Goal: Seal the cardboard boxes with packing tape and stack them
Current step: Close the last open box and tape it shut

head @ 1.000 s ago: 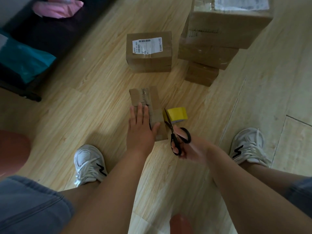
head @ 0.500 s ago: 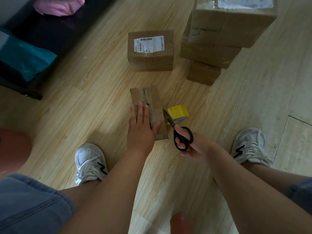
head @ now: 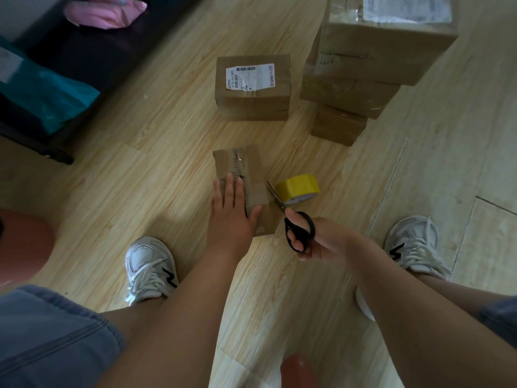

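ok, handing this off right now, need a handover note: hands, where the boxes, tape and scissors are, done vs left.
Left hand: flat, fingers straight, pressing the top of the small box on the floor.
Right hand: grips the black scissors, blades at that box's right edge, next to the yellow tape roll.
Done: tape shows across the small box; three-box stack far right; labelled box stands alone left of it.
Left: cannot tell if the strip is cut free; probably finish the cut, smooth it, then stack both loose boxes.
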Available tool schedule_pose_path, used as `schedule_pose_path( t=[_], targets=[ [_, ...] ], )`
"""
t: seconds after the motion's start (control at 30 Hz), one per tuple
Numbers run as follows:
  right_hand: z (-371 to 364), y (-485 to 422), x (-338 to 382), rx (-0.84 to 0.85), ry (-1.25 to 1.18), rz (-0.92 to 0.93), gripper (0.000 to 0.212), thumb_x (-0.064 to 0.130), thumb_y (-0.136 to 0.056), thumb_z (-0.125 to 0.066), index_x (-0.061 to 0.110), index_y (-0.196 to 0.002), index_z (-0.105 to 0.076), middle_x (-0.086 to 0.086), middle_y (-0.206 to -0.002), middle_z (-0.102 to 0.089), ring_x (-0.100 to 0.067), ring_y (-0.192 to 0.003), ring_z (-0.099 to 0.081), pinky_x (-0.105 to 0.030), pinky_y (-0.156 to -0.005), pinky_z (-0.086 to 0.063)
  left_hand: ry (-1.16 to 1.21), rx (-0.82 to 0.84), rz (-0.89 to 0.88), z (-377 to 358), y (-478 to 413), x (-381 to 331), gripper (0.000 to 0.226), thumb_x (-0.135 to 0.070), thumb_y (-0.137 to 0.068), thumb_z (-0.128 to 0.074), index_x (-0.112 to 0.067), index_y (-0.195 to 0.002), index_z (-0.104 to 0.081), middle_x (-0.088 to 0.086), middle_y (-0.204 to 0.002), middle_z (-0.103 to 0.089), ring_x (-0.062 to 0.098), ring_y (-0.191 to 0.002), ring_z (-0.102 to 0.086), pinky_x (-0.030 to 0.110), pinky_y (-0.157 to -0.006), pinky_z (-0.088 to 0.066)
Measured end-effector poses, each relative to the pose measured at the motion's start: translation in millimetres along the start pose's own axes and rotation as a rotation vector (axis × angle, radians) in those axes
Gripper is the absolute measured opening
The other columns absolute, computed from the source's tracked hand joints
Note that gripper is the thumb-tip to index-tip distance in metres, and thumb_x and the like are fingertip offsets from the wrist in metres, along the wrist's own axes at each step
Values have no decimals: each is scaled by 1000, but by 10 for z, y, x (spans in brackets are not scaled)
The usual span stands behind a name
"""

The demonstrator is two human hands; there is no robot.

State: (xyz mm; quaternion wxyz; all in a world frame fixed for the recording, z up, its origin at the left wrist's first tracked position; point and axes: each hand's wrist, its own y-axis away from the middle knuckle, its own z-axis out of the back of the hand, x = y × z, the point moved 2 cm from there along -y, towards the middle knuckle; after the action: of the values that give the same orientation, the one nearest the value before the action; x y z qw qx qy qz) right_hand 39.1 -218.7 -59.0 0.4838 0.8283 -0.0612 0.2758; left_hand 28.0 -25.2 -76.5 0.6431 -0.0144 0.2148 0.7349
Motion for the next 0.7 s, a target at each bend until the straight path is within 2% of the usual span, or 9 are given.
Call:
schedule_pose_path(
  t=[0.07, 0.13, 0.23, 0.3, 0.37, 0.43, 0.53, 0.6, 0.7],
  targets=[
    [5, 38, 54, 46, 37, 15, 60, 67, -89, -52, 8, -75, -54, -7, -64, -51, -16, -55, -45, -29, -56, -39, -32, -22, 14, 5, 15, -3, 80, -61, -92, -2, -12, -156, 10, 5, -163, 21, 25, -146, 29, 40, -119, 15],
    [35, 14, 126, -45, 193, 26, 62, 68, -87, -58, 7, -73, -54, -7, -61, -52, -15, -51, -45, -26, -52, -36, -39, -47, 19, 8, 20, -28, 85, -58, -85, 4, -10, -155, 11, 9, -163, 20, 24, -147, 27, 39, -117, 20],
    [167, -27, 233, -394, 412, -35, 57, 61, -89, -61, 13, -58, -56, 1, -46, -52, -10, -38, -46, -20, -43, -35, 32, -71, 5, -6, 14, -79, 84, -52, -84, 0, -10, -156, 8, 15, -163, 17, 24, -147, 27, 35, -117, 21],
    [314, 37, 281, -645, 383, 87, 50, 56, -89, -64, 21, -54, -58, 3, -48, -52, -10, -44, -47, -24, -48, -36, 62, -91, 11, -7, 2, -105, 83, -48, -84, -1, -11, -158, 1, 17, -163, 14, 27, -149, 23, 36, -116, 20],
    [484, 137, 276, -844, 383, 213, 47, 53, -92, -63, 17, -64, -54, -2, -60, -51, -15, -53, -46, -28, -53, -34, 116, -119, 53, 4, -20, -122, 76, -44, -90, -6, -11, -158, -7, 17, -164, 9, 29, -151, 17, 38, -118, 16],
    [665, 151, 210, -982, 497, 154, 42, 51, -97, -57, 14, -76, -55, -4, -67, -52, -17, -56, -48, -30, -51, -32, 161, -168, 127, 26, -61, -138, 61, -38, -102, -20, -10, -156, -19, 18, -164, -2, 30, -152, 8, 41, -122, 8],
    [891, 28, 99, -1040, 692, -67, 44, 48, -101, -51, 5, -95, -59, -6, -71, -52, -22, -61, -51, -31, -50, -32, 143, -296, 189, 43, -141, -171, 57, -44, -103, -40, -5, -144, -39, 25, -153, -28, 40, -146, -19, 52, -121, -15],
    [933, -17, 32, -997, 843, -181, 42, 45, -103, -46, 5, -93, -55, -9, -76, -53, -28, -73, -58, -34, -58, -41, 112, -348, 200, 46, -195, -210, 64, -50, -99, -43, -2, -141, -41, 28, -146, -35, 44, -140, -29, 56, -117, -22],
    [942, -101, -58, -880, 1096, -267, 37, 40, -105, -37, 9, -98, -57, -5, -76, -46, -32, -90, -59, -35, -70, -40, 16, -256, 218, -71, -274, -292, 76, -52, -97, -15, -4, -155, -19, 24, -161, -14, 39, -151, -6, 52, -122, 2]
  ],
)
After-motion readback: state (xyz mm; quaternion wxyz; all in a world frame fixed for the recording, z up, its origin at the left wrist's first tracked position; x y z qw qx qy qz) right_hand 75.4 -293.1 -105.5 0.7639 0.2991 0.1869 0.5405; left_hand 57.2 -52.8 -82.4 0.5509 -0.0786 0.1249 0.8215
